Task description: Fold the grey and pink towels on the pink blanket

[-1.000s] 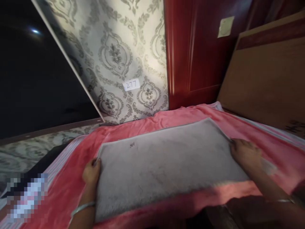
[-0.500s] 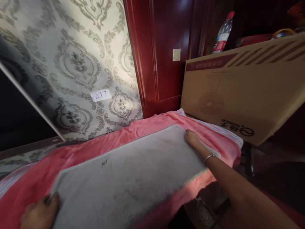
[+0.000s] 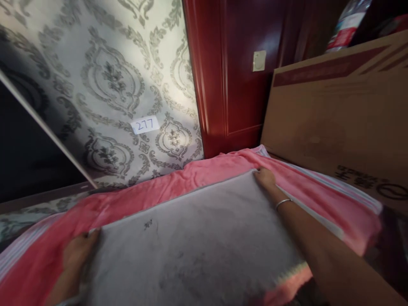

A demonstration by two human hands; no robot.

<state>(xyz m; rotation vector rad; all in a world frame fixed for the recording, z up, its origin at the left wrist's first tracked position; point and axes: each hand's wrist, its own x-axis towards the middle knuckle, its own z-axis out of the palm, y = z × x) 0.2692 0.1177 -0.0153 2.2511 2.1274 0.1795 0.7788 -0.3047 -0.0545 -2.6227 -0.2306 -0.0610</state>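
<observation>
Two bare hands logged on one grey fuzzy mat (image 3: 194,255), which lies flat on a pink blanket (image 3: 338,221) and runs out of my view past the bottom edge. Left hand (image 3: 78,255): at the left end of the mat's far edge, lower in the picture and so the nearer of the pair to the camera, fingers curled toward the rim. Right hand (image 3: 265,177): at the right end of that same edge, farther off, with the arm reached out across the mat. From here I cannot tell whether either hand is pinching the rim or only pressing on it; neither is clenched into a fist. Long axis of the mat: apparently along that far edge, from the left hand up to the right hand, rising to the right in view, so the mat lies between the hands and stretches away from me on neither side. Item on the right wrist: one thin silver bangle (image 3: 283,204). Beyond the right hand: one cardboard box (image 3: 331,110) leaning by the blanket. Ahead of the hands: one patterned wall panel (image 3: 111,85) with a paper label (image 3: 145,125) reading 277, and one red wooden door (image 3: 245,85).
</observation>
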